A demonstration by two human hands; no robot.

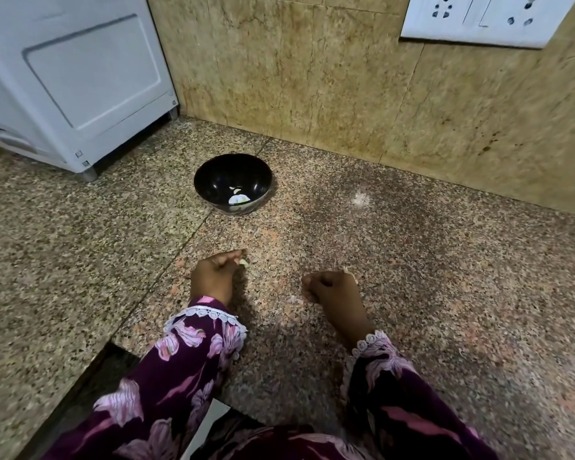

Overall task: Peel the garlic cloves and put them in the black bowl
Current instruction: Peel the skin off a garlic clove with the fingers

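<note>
Pinching a garlic clove (243, 262) in curled left hand (214, 273), near side of the black bowl (232, 182). Holding a peel scrap (349, 273) in closed right hand (332, 288). Probably moving clove to bowl next, with peeled pieces (238, 198) already lying inside.

Glossy black bowl (231, 182) on speckled polished granite counter (412, 267), stone-tile wall (312, 78).

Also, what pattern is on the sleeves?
Dark purple sleeves with pink flowers and white lace cuffs, seen in the head view.
</note>
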